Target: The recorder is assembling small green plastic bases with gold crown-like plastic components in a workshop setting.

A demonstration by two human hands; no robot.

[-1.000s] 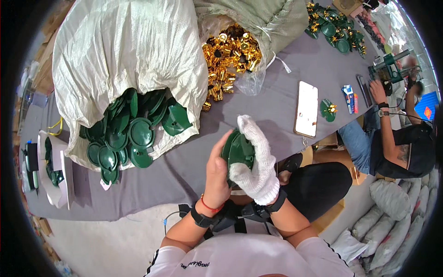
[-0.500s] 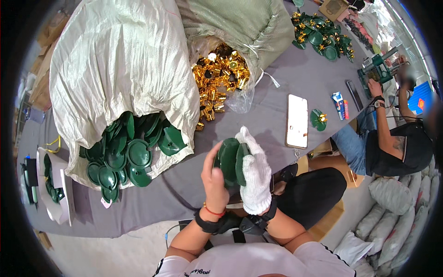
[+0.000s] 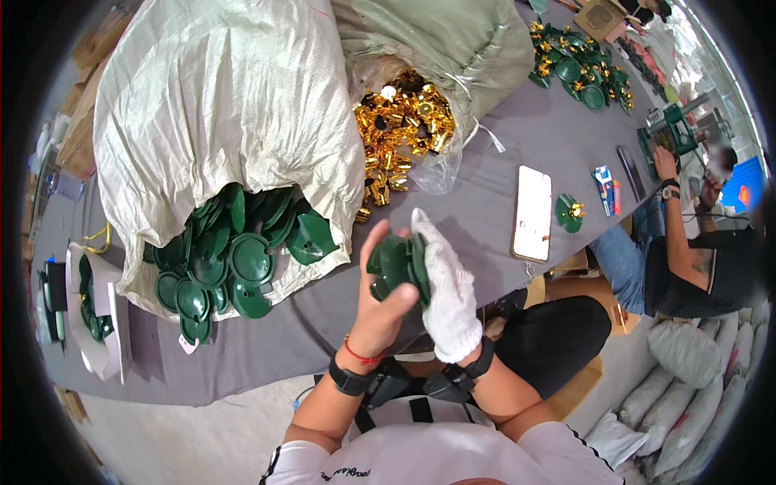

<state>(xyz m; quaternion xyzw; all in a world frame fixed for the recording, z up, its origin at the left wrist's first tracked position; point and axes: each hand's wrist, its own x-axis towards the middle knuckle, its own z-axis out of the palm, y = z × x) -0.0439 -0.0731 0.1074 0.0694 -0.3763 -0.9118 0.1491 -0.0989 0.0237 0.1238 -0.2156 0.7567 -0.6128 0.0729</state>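
At the grey tabletop (image 3: 517, 137), I hold a small stack of dark green plastic discs (image 3: 398, 268) up in front of my chest, between my bare left hand (image 3: 380, 311) and my white-gloved right hand (image 3: 449, 295). My left fingers are closed around the near side of the stack, thumb pressed on its face; my gloved fingers are wrapped along its right edge, gripping it too.

The stack stands on edge rather than lying flat: the disc faces look left and towards me, and the rims run up and away, so its long axis goes from near to far, tilted a little right.

The work looks well short of done, by my reckoning. To the left a white woven sack (image 3: 226, 121) spills a large heap of loose green discs (image 3: 234, 259) onto the tabletop, and a clear bag of gold fittings (image 3: 400, 133) lies open at the far side. A pile of green discs with gold pieces on them (image 3: 578, 69) sits far right, and one such piece (image 3: 569, 212) lies alone beside a white phone (image 3: 533, 212).
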